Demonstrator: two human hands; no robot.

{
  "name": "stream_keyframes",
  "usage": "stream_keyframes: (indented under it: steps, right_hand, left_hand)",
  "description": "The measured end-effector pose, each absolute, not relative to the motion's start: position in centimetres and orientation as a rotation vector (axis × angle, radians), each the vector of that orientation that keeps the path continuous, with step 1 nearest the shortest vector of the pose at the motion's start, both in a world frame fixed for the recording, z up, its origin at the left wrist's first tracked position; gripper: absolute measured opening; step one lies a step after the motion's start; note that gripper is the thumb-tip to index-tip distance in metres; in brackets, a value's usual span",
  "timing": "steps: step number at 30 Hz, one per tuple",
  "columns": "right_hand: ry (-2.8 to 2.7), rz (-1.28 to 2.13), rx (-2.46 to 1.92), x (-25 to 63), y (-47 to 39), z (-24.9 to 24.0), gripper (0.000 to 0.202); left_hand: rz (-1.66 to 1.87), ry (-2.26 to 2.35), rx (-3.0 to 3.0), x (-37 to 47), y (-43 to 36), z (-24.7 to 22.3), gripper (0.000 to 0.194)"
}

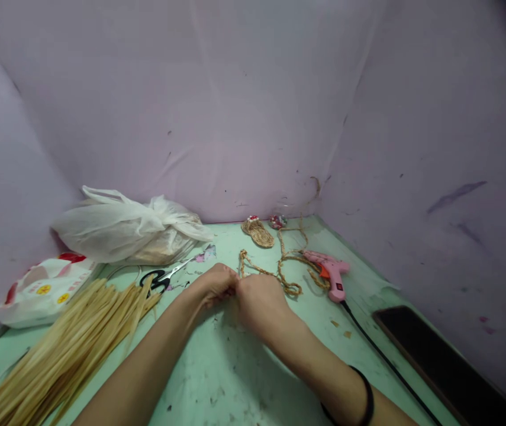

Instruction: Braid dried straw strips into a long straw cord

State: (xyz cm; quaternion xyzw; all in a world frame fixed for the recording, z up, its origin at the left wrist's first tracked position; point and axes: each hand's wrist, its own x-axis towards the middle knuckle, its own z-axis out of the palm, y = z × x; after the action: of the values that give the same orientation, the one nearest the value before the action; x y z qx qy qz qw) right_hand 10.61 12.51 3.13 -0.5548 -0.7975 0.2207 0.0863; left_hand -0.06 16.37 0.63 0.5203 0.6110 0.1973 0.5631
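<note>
My left hand [219,284] and my right hand [259,302] meet over the middle of the table, fingers closed in a pinch. Between them runs one end of a braided straw cord [259,270]; the exact grip is hidden behind my knuckles. From my fingers the cord loops up and trails right across the table, toward a pink glue gun [333,273] with an orange trigger. Beyond my hands lies a small woven straw slipper [259,232] with red and white decoration at one end. A small multicoloured bunch [278,221] sits beside it.
A sheaf of flat straw strips [70,343] lies at left, with black-handled scissors [159,279] near its tips. Behind are a tied white plastic bag [132,228] and a white-and-red packet [48,290]. At right, a black cable [381,352] runs past a dark phone-like slab [439,361].
</note>
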Motion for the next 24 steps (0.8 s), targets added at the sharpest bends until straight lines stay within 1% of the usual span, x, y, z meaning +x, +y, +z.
stream_keyframes:
  steps: [3, 6, 10, 12, 14, 17, 19, 24]
  right_hand:
    - [-2.193, 0.714, -1.676, 12.9, 13.7, 3.6, 0.020]
    - [-1.785, 0.933, -1.673, 14.6, 15.3, 3.3, 0.022]
    - [-1.402, 1.558, -1.597, 14.2, 15.9, 1.9, 0.011]
    - [-1.331, 1.749, -1.515, 13.4, 15.7, 1.2, 0.008]
    - [-1.377, 1.709, -1.528, 12.9, 15.6, 0.6, 0.009]
    - [-1.525, 1.483, -1.652, 12.7, 15.8, -0.1, 0.016]
    - [-1.582, 1.391, -1.715, 12.9, 16.0, -0.3, 0.018]
    - [-1.573, 1.384, -1.710, 12.8, 15.9, -0.1, 0.015]
  left_hand:
    - [0.439, 1.306, 1.196, -0.8, 16.8, 0.3, 0.012]
    - [0.414, 1.206, 1.194, -1.3, 17.1, 0.0, 0.013]
    - [0.392, 1.161, 1.223, -1.6, 17.2, -0.2, 0.020]
    - [0.380, 1.188, 1.255, -1.6, 17.2, -0.2, 0.017]
    - [0.356, 1.215, 1.291, -1.5, 17.2, -0.3, 0.013]
    - [0.341, 1.244, 1.317, -1.1, 17.0, 0.0, 0.010]
    - [0.340, 1.318, 1.366, -0.8, 16.7, 0.4, 0.006]
    - [0.239, 1.627, 1.649, -0.3, 15.8, 2.3, 0.007]
